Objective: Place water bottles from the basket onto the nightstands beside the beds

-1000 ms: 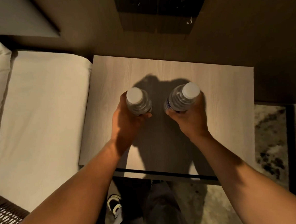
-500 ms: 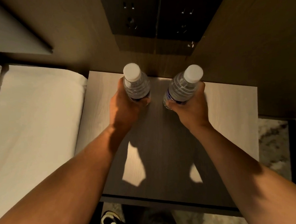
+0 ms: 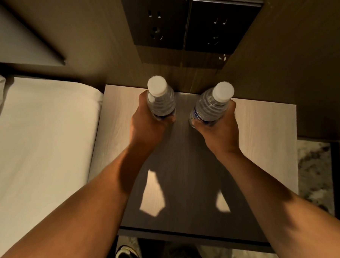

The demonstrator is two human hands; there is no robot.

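Observation:
Two clear water bottles with white caps stand upright over the back of a light wooden nightstand (image 3: 268, 135). My left hand (image 3: 147, 126) is wrapped around the left bottle (image 3: 159, 97), close to the wall. My right hand (image 3: 218, 130) grips the right bottle (image 3: 213, 105), which tilts slightly right. The bottles' bases are hidden by my hands, so I cannot tell if they touch the top. No basket is in view.
A bed with white sheets (image 3: 40, 147) lies directly left of the nightstand. Dark wall socket panels (image 3: 191, 23) sit above its back edge. Patterned carpet (image 3: 313, 172) shows on the right. A shoe (image 3: 126, 257) is below the front edge.
Both hands have carried the bottles from the middle of the nightstand toward its back edge near the wall. The view has shifted forward, showing the sockets.

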